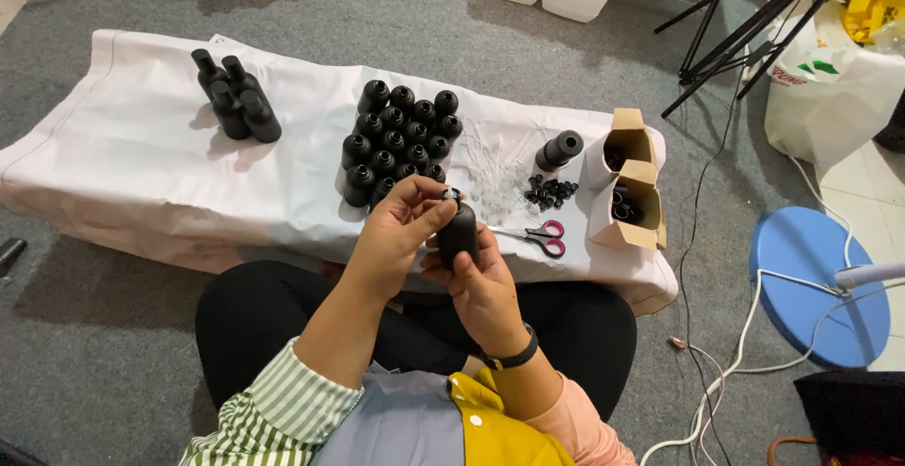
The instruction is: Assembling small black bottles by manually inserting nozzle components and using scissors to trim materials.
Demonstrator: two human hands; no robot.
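One view only, head cam. Right hand (485, 282) wrapped shut round a small matt-black plastic bottle (459, 233), held upright above the lap, just in front of the near edge of the white-cloth-covered low worktop (141, 146). Left hand (401, 230) pinches a small black-and-clear cap piece (451, 195) at the bottle's neck w/ fingertips closed on it.

Step, as I read it: fitting the cap/insert onto the bottle mouth; seated or not, can't tell. Next move calls for lining it up square w/ the neck & pressing or twisting while the right grip keeps the bottle steady.

On the worktop: cluster of open black bottles (401, 141), four capped black bottles (236, 98) at left, clear thin plastic tubes (495, 169), loose small black caps (551, 191), red-handled scissors (537, 235), two brown card boxes (627, 179).
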